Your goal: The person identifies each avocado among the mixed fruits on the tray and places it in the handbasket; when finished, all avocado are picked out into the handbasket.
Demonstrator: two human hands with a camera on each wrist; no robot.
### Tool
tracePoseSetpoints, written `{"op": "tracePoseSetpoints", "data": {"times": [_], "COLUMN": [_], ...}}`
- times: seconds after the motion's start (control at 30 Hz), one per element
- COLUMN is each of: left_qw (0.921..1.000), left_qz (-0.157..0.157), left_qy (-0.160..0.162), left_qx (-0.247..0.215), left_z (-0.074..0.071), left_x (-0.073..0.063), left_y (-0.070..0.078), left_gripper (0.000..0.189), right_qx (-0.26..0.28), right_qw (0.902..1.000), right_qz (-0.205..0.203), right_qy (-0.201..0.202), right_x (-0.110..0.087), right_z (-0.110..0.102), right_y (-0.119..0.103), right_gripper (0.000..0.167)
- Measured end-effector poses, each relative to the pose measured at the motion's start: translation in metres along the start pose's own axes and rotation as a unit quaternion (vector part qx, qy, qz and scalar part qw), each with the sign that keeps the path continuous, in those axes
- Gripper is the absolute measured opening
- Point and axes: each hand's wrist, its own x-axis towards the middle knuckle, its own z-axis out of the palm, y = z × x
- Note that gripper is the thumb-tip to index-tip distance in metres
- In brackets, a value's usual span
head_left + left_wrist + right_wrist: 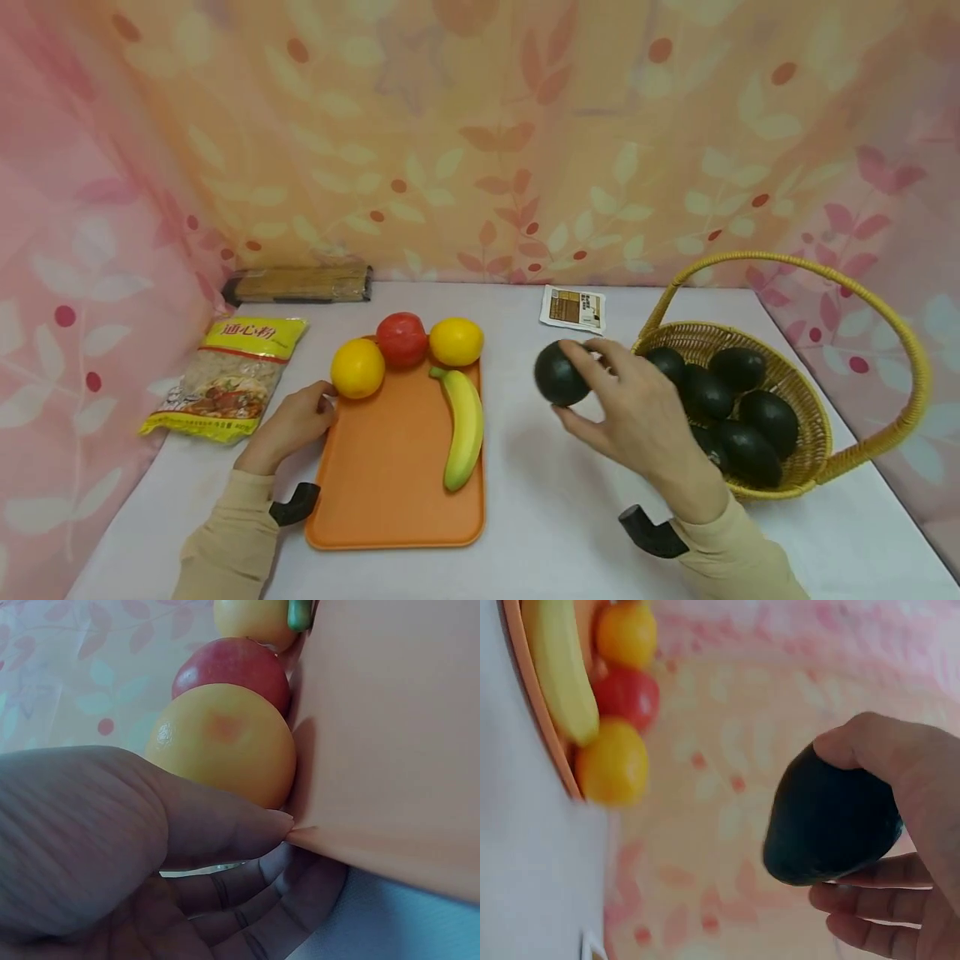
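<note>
My right hand (645, 421) holds a dark avocado (555, 375) above the table, between the tray and the basket. In the right wrist view thumb and fingers grip the avocado (829, 821) from either side. My left hand (296, 421) pinches the left rim of an orange tray (382, 475); the left wrist view shows the thumb on top of the rim and the fingers beneath. Beside that thumb sits a yellow-orange fruit (225, 742). A red round fruit (402, 339), another yellow fruit (456, 342) and a banana (467, 429) also lie on the tray.
A wicker basket (817, 400) with a tall handle (873, 308) stands at the right, holding several avocados (765, 421). At the left lies a yellow bag of pasta (232, 375). Along the back are a brown flat bundle (300, 284) and a small white sachet (573, 309).
</note>
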Motion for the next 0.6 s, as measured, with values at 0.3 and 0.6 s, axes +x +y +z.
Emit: {"op": "tracePoseSetpoints", "data": {"times": [0.3,0.6], "left_qw": [0.9999,0.9997], "left_qz": [-0.002,-0.017], "left_qy": [-0.004,-0.01], "left_qx": [-0.017,-0.016], "left_z": [0.0,0.0], "left_x": [-0.002,-0.001], "left_y": [-0.001,0.0], "left_gripper": [0.035,0.035], "right_qx": [-0.003,-0.067], "right_qw": [0.9786,0.9454], "right_qz": [-0.167,-0.263], "right_qy": [-0.12,-0.181], "right_x": [0.03,0.037], "right_z": [0.061,0.101], "right_y": [-0.085,-0.123], "right_gripper": [0.07,0.043]}}
